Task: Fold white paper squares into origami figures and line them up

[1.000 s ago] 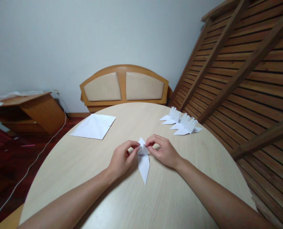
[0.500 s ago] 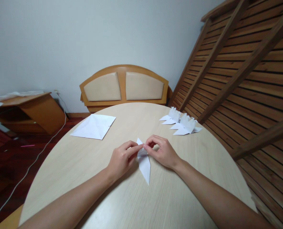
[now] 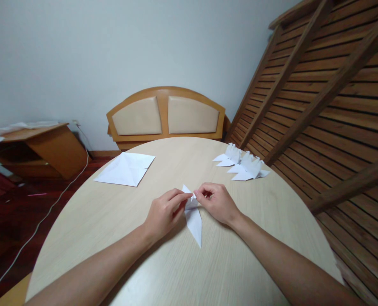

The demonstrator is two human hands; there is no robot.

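A white folded paper figure (image 3: pixel 194 225) lies near the middle of the round table, one long point toward me and a shorter tip away from me. My left hand (image 3: pixel 167 209) grips its left side, with fingers reaching over the upper folds. From the right, my right hand (image 3: pixel 217 202) pinches a small part of the paper between thumb and forefinger. The fingertips of both hands almost meet over the folds and hide some of them. Several finished-looking white paper figures (image 3: pixel 248 166), with upright points and flat wings, stand in a row at the far right.
White paper (image 3: pixel 125 170) with crease lines lies on the left of the pale wooden table (image 3: pixel 163 272). Behind the table is a headboard (image 3: pixel 165 114). A slatted wooden frame (image 3: pixel 335 93) leans at the right. A low cabinet (image 3: pixel 58 148) and a white cable (image 3: pixel 50 210) are at left.
My right hand has shifted very slightly, its fingers closing nearer together. The paper's near point has moved a little to the right. The other things have stayed in place.
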